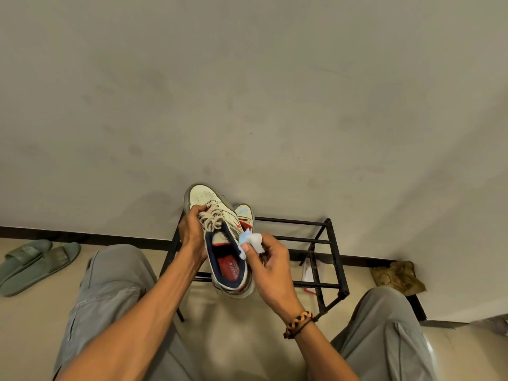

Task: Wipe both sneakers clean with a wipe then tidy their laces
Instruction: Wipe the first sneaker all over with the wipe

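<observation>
A pair of grey-green rubber slides [35, 264] lies on the floor far left of the fingers. The left hand [193, 235] curls its fingers round the laced side of a scuffed white leather sneaker with navy collar and red insole [220, 237], held up above a black metal-bar shoe rack [321, 259]. Its toe points away; its grey laces [210, 222] bunch loosely beside the fingertips. Right of it, the right hand [270, 259] pinches a crumpled white-and-blue wipe [251, 241] against the sneaker's collar. A second sneaker's toe [245, 211] peeks out behind; the rest is hidden.
</observation>
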